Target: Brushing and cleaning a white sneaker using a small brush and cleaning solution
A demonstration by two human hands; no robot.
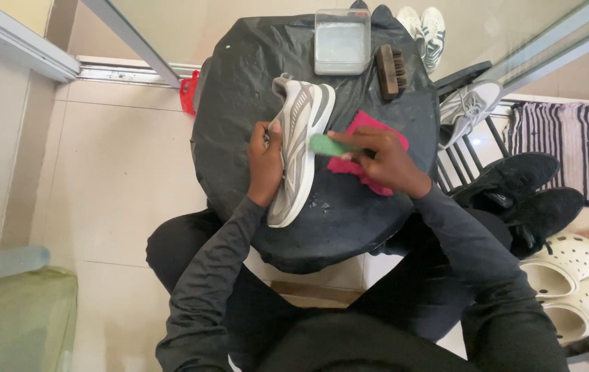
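A grey-and-cream sneaker (300, 148) lies on its side on the black-covered table; a small green brush (327, 145) touches its side.

grey-beige striped sneaker (299, 148), green brush (329, 145), pink cloth (370, 155)

The round counter (239, 165), wrapped in black plastic, has open room on its left part and along its near edge below the grey sneaker (299, 148), where only small wet specks lie. The sneaker runs lengthwise down the middle and splits the surface. At the far edge a clear tub of water (341, 41) and a wooden brush (390, 70) stand side by side, leaving a narrow gap between them. To the right of the sneaker a pink cloth (370, 172) covers the surface. Off the counter's right side, a rack with a pale sneaker (470, 107), black shoes (515, 186) and white clogs (570, 275) crowds the way.
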